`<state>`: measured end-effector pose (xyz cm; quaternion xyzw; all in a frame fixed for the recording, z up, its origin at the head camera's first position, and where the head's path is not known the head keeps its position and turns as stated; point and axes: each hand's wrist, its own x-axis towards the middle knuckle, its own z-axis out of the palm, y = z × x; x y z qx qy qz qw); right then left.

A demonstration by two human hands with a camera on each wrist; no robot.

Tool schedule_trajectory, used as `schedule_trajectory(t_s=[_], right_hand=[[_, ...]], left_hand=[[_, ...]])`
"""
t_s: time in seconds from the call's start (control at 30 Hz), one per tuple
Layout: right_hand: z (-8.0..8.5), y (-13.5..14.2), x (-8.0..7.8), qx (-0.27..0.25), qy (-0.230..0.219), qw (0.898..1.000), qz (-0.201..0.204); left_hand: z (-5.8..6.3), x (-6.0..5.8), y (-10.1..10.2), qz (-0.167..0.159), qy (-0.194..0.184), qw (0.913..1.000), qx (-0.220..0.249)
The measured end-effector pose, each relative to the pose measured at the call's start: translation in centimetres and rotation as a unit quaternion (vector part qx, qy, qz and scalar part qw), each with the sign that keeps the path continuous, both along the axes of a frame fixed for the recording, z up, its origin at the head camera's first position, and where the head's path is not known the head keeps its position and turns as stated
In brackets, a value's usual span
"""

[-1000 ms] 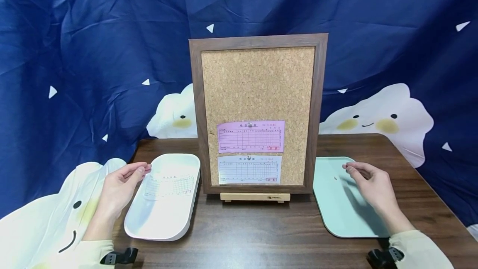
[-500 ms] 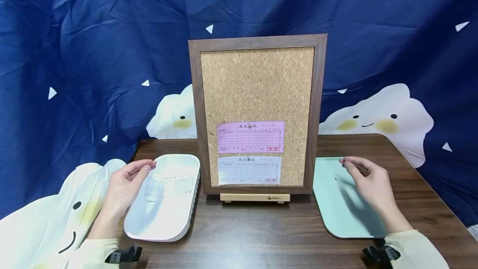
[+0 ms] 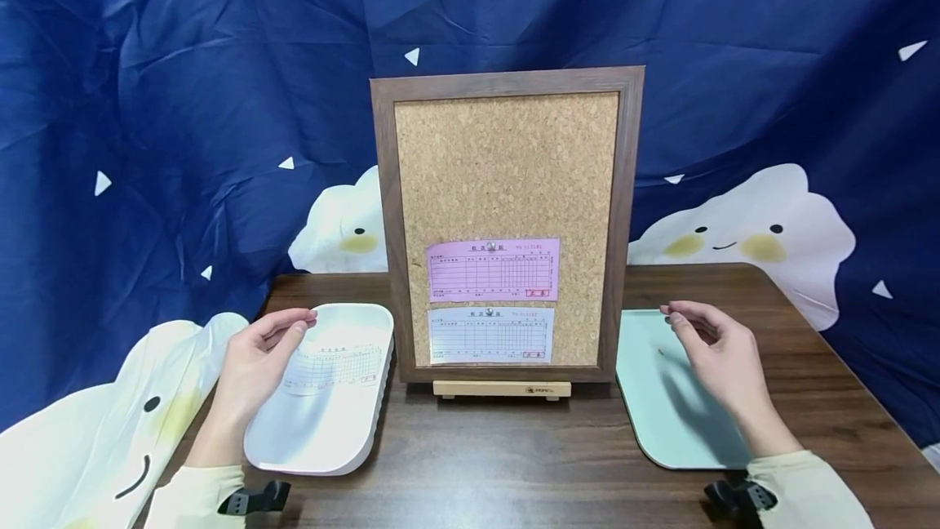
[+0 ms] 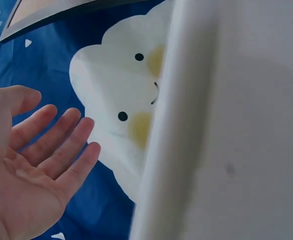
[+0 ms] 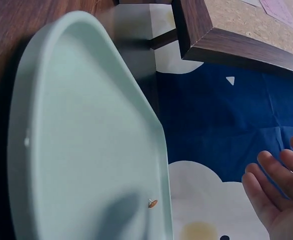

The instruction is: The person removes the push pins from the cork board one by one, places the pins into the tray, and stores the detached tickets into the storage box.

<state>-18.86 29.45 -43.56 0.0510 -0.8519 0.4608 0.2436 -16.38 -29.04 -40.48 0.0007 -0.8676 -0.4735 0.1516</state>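
My left hand point(image 3: 257, 362) hovers over the left side of the white tray point(image 3: 316, 455). Its fingers point(image 4: 66, 130) are loosely bent and hold nothing in the left wrist view. A printed paper slip point(image 3: 338, 367) lies in that tray. On the other side, my right hand point(image 3: 720, 357) hangs above the mint-green tray point(image 3: 661, 439), its fingers relaxed and nothing between them. A small copper-coloured thumbtack point(image 5: 153, 203) lies in the green tray near its edge. Between the hands stands a framed corkboard point(image 3: 507, 170) bearing a pink slip point(image 3: 492, 272) and a pale blue slip point(image 3: 490, 337), each pinned at its top.
The corkboard leans upright on a small wooden stand point(image 3: 503, 388) on the dark wooden table point(image 3: 499, 455). Behind the table hangs a blue curtain point(image 3: 220, 64) with cloud faces and white triangles; part of it bulges beside the table's left edge.
Both hands have drifted a little inward and away from the body: the left one rightward, the right one leftward. The trays, slips and corkboard have stayed in place.
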Motion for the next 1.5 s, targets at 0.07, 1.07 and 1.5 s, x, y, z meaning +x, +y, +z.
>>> schedule_trajectory(t_s=[0.07, 1.07, 1.5], right_hand=[[0.1, -0.1, 0.1, -0.001, 0.004, 1.0, 0.001], [1.3, -1.7, 0.8, -0.034, 0.037, 0.999, 0.019], [1.4, -2.5, 0.6, -0.053, 0.051, 0.997, 0.034]], left_hand=[[-0.1, 0.0, 0.2, -0.005, 0.0, 1.0, -0.003], [-0.8, -0.1, 1.3, -0.031, 0.022, 0.9992, 0.015], [-0.9, -0.3, 2.1, -0.053, 0.041, 0.9972, 0.032]])
